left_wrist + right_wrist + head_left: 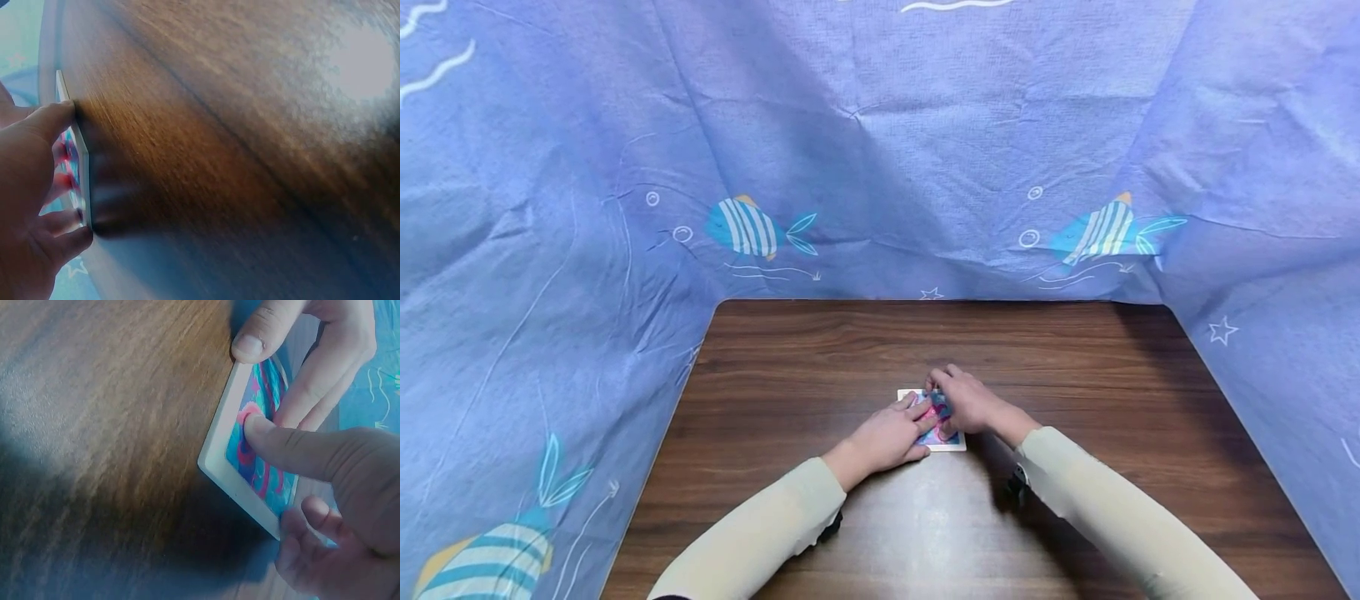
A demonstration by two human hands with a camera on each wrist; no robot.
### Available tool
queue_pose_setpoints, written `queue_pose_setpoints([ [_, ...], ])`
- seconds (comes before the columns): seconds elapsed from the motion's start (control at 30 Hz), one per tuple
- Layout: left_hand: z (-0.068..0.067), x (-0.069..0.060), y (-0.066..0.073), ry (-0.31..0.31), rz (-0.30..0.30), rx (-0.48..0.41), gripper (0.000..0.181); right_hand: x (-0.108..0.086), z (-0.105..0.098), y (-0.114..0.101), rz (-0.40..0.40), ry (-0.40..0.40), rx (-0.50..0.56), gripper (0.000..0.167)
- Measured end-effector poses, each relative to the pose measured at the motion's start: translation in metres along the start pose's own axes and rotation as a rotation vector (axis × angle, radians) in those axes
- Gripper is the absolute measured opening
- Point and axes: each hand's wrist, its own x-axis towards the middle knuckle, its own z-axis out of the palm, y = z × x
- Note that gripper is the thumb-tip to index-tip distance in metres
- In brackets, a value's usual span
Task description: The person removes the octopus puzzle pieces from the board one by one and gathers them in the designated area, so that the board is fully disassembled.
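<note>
Board (262, 481), white-framed with a blue-pink picture, sits on the table (812, 358) under both hands. We see the left hand (887, 435) spread across it, thumb on the near edge. Right hand (973, 407) sits bent opposite, thumb on the picture; we can't tell whether it pinches anything. Fish-print cloth (895, 167) hangs beyond both hands.

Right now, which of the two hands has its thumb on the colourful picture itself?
The right hand: its thumb rests on the picture, while the left hand has its thumb against the white frame.
</note>
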Motion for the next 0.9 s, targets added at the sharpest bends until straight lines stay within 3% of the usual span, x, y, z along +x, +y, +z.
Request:
queue_pose_setpoints([
  [0.2,0.001,0.000,0.001,-0.008,-0.004,0.004,0.060,-0.003,0.000,-0.002,0.008,0.037,-0.069,0.073],
  [0.37,0.001,0.000,0.000,0.036,0.023,0.038,0.059,-0.004,0.000,-0.012,0.021,0.091,-0.151,0.074],
  [0.57,0.001,0.001,-0.003,0.080,0.070,0.091,0.052,-0.001,-0.002,-0.021,0.019,0.109,-0.125,0.073],
  [0.9,0.001,0.003,0.000,0.067,0.072,0.091,0.051,0.001,-0.001,-0.020,0.044,0.086,-0.057,0.067],
])
